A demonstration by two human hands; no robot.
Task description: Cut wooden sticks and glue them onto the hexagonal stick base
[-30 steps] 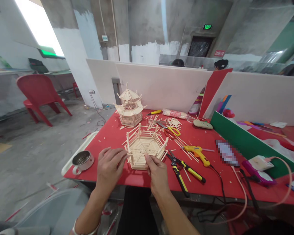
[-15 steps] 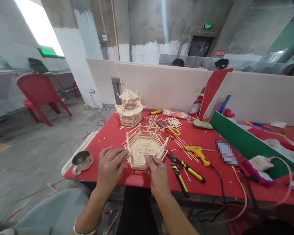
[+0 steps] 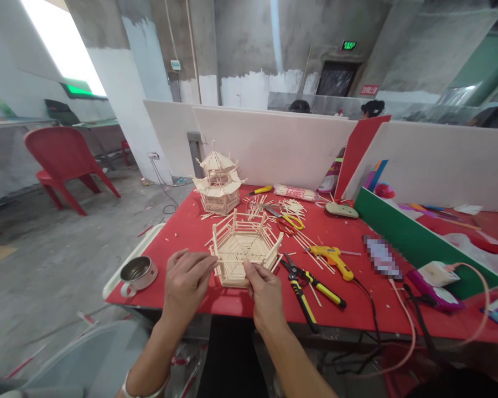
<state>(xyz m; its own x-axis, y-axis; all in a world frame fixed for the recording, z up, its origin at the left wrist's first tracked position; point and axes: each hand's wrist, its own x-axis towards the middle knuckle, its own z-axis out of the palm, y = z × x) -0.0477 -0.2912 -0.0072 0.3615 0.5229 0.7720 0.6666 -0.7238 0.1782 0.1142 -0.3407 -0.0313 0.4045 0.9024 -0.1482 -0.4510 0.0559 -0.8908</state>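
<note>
Both hands work at the near edge of a hexagonal stick frame (image 3: 244, 249) that stands on the red worktop (image 3: 191, 229), directly ahead of the person and close to the worktop's front edge.

The left hand (image 3: 186, 284) is at the frame's near-left corner. Its thumb and forefinger are closed to a pinch on the left end of a thin stick (image 3: 232, 261); the remaining fingers are loosely curled. The right hand (image 3: 265, 293) is at the near-right side, fingertips likewise pinched on or against the stick's right end. Whether the right hand grips the stick or only presses it to the frame cannot be told.

Governing relation: the stick's long axis runs left to right, across the person's line of sight and along the frame's nearest wall, level with the wall's top rail. It spans the gap between the two hands, so each hand controls one end. Both hands are about equally near the frame; neither reaches past it.

Surroundings:
- A finished pagoda model (image 3: 218, 182) stands behind the frame, well apart from it.
- Pliers (image 3: 305, 287) with yellow-black handles lie just right of the right hand.
- A yellow glue gun (image 3: 334, 258) lies farther right.
- A metal cup (image 3: 138, 272) sits left of the left hand, at the worktop's corner.
- Loose sticks (image 3: 292, 209) and scissors (image 3: 288, 221) lie behind the frame to the right.
</note>
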